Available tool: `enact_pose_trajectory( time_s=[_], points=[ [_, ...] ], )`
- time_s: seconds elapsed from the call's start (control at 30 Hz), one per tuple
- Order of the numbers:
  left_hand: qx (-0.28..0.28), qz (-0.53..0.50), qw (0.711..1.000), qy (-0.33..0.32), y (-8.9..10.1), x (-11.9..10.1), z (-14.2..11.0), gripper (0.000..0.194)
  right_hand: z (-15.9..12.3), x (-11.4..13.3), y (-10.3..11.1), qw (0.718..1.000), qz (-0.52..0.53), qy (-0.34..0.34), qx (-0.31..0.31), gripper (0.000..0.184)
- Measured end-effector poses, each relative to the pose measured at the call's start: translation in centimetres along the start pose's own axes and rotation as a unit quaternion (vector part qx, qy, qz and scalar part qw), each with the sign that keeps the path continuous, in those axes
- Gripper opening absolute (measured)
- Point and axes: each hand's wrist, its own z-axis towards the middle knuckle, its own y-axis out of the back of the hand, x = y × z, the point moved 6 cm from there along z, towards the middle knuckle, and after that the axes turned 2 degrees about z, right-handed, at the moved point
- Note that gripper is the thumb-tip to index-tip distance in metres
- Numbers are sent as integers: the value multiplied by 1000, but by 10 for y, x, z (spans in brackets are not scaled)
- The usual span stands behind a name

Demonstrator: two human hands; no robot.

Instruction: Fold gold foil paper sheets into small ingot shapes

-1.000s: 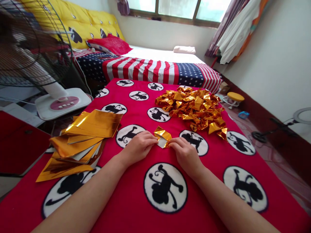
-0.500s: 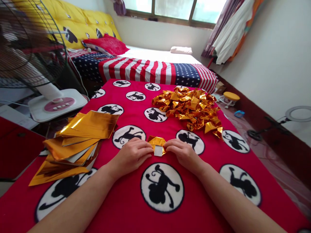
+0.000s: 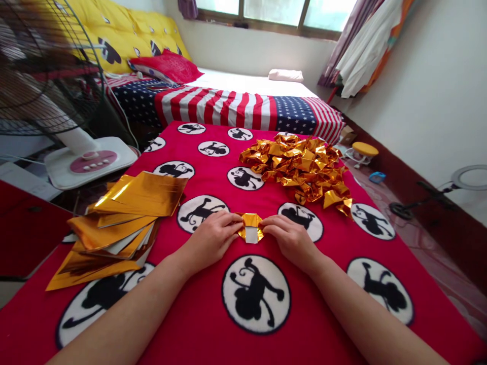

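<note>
A small folded piece of gold foil paper [image 3: 251,221] lies between my hands on the red cloth [image 3: 182,324], its pale underside showing as a square at the near edge. My left hand [image 3: 215,235] pinches its left side with closed fingertips. On the opposite side, my right hand [image 3: 291,235] grips the right edge between thumb and fingers. Left of my left forearm is a loose stack of flat gold foil sheets [image 3: 148,195]. Farther back on the right sits a heap of folded gold foil pieces [image 3: 300,162].
A standing fan [image 3: 89,157] is at the left, beside a dark red surface [image 3: 32,228]. Behind the cloth stands a bed with a striped and starred cover [image 3: 228,107]. On the floor to the right are a yellow stool [image 3: 365,148] and a ring light [image 3: 472,177].
The folded paper now lies flatter and more symmetrical, with its gold upper flap showing more plainly. Both hands still hold its sides, fingertips slightly farther apart. The view has shifted slightly.
</note>
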Motion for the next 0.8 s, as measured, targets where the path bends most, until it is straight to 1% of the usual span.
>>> enact_pose_trajectory(
  time_s=[0.1,0.17,0.23,0.33,0.4,0.47,0.6,0.67,0.73,0.8],
  points=[
    [-9,-10,1000,9,-2,3,-2,25,-2,0,-2,1000,4,-3,4,25],
    [-21,-11,999,27,-2,5,-3,25,-2,2,-1,1000,3,-7,10,24],
    [-50,-16,997,61,2,8,-3,24,-2,5,1,1000,-5,-16,13,22],
    [-113,-39,985,128,10,15,-4,24,2,11,4,999,-27,-29,12,18],
    [-129,-65,976,164,12,19,-5,29,6,15,5,998,-40,-37,14,16],
    [-122,-92,971,185,10,21,-5,34,10,18,3,997,-49,-51,15,14],
    [-113,-129,962,212,7,25,-8,29,13,17,-1,994,-56,-89,9,13],
    [-109,-146,958,221,6,26,-8,31,12,17,-3,994,-48,-96,2,14],
    [-98,-149,962,207,5,25,-8,34,11,17,-4,994,-41,-98,-3,14],
    [-79,-131,973,172,5,22,-7,36,10,17,-4,994,-37,-98,-4,15]
  ],
)
